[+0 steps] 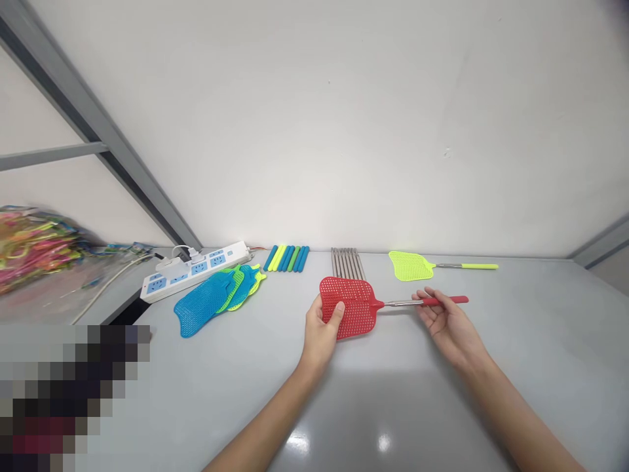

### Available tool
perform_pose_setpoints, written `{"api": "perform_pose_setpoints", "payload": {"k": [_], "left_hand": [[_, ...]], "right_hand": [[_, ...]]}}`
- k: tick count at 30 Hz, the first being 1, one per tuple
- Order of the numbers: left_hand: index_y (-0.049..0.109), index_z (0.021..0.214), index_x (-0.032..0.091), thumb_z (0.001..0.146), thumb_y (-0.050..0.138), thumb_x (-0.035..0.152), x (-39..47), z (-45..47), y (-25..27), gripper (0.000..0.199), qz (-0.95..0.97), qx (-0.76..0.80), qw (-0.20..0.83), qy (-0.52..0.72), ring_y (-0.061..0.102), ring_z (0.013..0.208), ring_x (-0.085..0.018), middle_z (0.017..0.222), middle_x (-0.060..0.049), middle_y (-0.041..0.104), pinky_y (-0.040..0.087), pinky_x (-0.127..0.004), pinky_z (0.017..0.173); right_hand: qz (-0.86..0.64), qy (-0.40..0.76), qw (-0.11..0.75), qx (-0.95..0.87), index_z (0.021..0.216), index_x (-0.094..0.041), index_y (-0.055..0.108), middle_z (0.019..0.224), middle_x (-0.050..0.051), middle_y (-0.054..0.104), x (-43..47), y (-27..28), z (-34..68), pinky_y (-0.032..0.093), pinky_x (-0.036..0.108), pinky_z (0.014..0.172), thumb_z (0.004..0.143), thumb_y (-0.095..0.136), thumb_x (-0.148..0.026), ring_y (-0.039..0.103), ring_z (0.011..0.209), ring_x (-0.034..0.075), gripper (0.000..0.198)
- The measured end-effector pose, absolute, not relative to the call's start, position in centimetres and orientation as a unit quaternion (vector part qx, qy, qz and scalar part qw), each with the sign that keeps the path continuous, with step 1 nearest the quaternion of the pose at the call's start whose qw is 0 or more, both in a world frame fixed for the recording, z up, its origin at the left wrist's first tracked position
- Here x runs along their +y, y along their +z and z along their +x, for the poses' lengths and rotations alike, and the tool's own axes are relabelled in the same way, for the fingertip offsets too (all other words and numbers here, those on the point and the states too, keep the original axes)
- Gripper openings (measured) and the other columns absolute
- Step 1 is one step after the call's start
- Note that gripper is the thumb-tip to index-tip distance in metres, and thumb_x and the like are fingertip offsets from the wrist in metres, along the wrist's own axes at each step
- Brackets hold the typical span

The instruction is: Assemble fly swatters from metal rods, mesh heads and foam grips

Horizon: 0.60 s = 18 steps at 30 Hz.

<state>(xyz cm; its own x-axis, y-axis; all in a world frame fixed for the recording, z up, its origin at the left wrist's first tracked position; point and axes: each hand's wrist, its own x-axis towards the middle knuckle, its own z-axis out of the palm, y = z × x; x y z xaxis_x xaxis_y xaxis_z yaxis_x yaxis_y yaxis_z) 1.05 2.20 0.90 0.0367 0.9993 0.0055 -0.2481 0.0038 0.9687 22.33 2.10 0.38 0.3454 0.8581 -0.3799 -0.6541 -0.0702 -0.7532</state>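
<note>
A red fly swatter (356, 308) with a metal rod and red grip lies crosswise over the table. My left hand (320, 334) pinches its mesh head, thumb on top and fingers underneath. At the handle end, my right hand (449, 328) is palm up, its thumb and fingers around the red grip (459, 299). Behind the mesh head lies a row of metal rods (348, 262), their near ends partly hidden. A yellow fly swatter (413, 266) with a rod and yellow grip rests farther back to the right.
Blue, green and yellow swatter heads (204, 305) overlap at the left, beside a white power strip (170, 282). Several coloured grips (286, 258) lie in a row by the wall. A clear bag of colourful items (39, 242) stands far left. A pixelated dark area covers the lower left.
</note>
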Motion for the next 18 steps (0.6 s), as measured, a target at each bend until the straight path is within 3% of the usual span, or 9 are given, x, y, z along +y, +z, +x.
{"api": "perform_pose_setpoints", "payload": {"k": [18], "left_hand": [[0.055, 0.09, 0.015, 0.07, 0.056, 0.032, 2.34, 0.92, 1.03, 0.026, 0.392, 0.435, 0.598, 0.547, 0.058, 0.082, -0.018, 0.096, -0.008, 0.061, 0.044, -0.031, 0.076]], "right_hand": [[-0.463, 0.59, 0.651, -0.116, 0.086, -0.011, 0.048, 0.099, 0.016, 0.058, 2.14, 0.09, 22.29, 0.047, 0.031, 0.08, 0.082, 0.037, -0.013, 0.055, 0.094, 0.022, 0.012]]}}
